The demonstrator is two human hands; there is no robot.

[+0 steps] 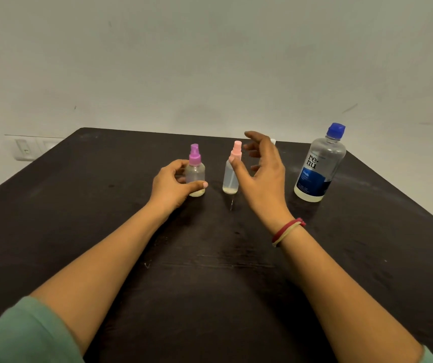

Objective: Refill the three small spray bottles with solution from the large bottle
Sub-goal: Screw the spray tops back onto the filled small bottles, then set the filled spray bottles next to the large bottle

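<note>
A small clear spray bottle with a purple cap [196,172] stands upright on the dark table [236,271]. My left hand [174,184] curls around it, thumb across its front. A second small bottle with a pink cap [231,171] stands to its right. My right hand [262,176] hovers beside and partly in front of that one, fingers spread and holding nothing. Behind this hand only the white top of a third small bottle [273,140] shows. The large clear bottle with a blue cap and blue label [319,166] stands capped at the right.
A pale wall runs behind the table, with a white switch plate [25,150] at the left. The table's far edge lies just behind the bottles. A red and yellow band [287,230] circles my right wrist.
</note>
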